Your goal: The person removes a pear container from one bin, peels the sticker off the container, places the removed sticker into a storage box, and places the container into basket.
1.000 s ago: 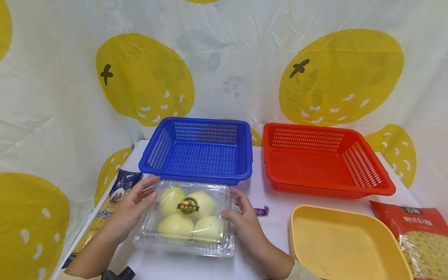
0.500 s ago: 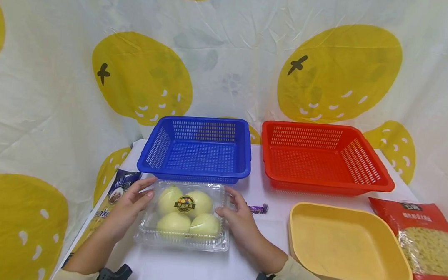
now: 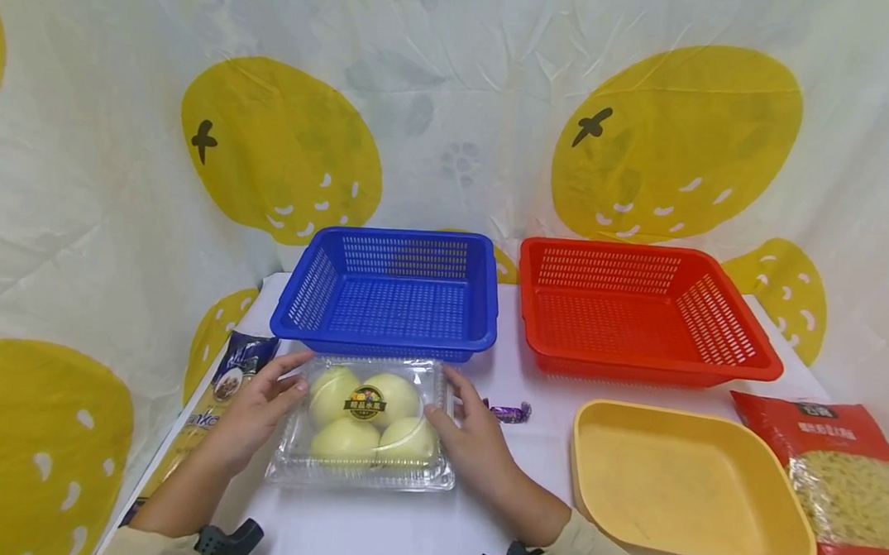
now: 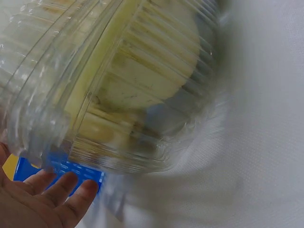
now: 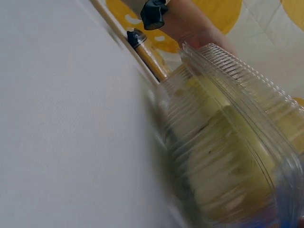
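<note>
A clear plastic fruit box (image 3: 365, 464) holds several pale yellow-green round fruits (image 3: 344, 440) under a lid with a dark label (image 3: 364, 402). It appears to sit on the white table, just in front of the blue basket. My left hand (image 3: 251, 414) lies at its left side, fingers loosely extended by the edge; the left wrist view has those fingers (image 4: 71, 199) spread beside the box's corner. My right hand (image 3: 478, 436) holds the opposite side, thumb over the lid's edge and fingers toward the far corner. The right wrist view barely shows that hand.
A blue basket (image 3: 286, 324) and a red basket (image 3: 649, 371) stand at the back. At right are a yellow tub (image 3: 689, 549) and a red bag of pasta (image 3: 845, 485). A purple-wrapped candy (image 3: 510, 414) lies right of the box; a long yellow-and-blue packet (image 3: 224, 388) lies left.
The box has shifted slightly left and seems to have come down a little. Both hands have moved with it. More of the purple-wrapped candy shows beside the right hand.
</note>
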The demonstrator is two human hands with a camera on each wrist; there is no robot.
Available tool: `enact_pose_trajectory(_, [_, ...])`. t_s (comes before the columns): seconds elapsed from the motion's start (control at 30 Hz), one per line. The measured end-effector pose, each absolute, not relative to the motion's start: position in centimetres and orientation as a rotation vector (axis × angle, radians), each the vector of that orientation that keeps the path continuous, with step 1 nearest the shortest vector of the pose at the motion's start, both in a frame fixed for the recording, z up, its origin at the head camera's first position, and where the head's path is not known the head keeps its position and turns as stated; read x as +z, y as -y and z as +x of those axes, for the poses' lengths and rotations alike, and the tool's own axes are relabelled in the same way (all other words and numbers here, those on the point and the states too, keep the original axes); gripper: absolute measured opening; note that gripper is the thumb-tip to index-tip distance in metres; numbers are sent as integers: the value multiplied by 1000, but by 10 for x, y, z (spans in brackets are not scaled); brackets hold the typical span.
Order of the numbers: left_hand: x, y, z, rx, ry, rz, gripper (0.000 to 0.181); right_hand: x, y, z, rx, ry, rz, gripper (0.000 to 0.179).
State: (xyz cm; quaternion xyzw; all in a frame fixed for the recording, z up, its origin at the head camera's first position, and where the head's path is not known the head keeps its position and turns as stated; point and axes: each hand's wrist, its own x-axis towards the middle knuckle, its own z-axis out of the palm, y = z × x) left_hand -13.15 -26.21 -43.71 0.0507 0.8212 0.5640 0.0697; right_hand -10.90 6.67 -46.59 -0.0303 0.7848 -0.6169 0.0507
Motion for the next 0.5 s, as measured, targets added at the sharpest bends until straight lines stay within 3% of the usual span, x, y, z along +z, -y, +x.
enact_pose_trajectory(0.5, [-441, 261, -137, 1706, -2456, 157, 48, -465, -73, -114, -1872, -2334, -96, 67])
